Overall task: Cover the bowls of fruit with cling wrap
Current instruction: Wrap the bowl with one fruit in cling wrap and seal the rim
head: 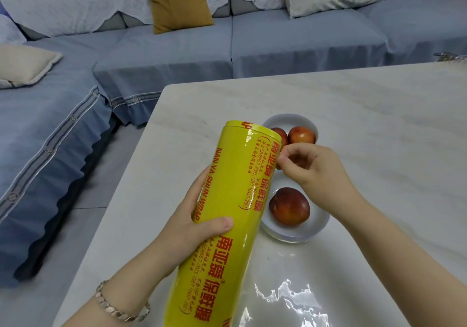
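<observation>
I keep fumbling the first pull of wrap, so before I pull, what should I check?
1. Roll held firm: the left hand grips the cling wrap roll around its middle. Ok.
2. Film edge caught: the right hand pinches at the roll's side near its top end; whether film is between the fingertips, cannot tell.
3. Bowls close by: the near bowl and far bowl sit just right of the roll. Ok.
4. Fruit settled: the fruit lies inside the bowls, none loose on the table. Ok.
</observation>
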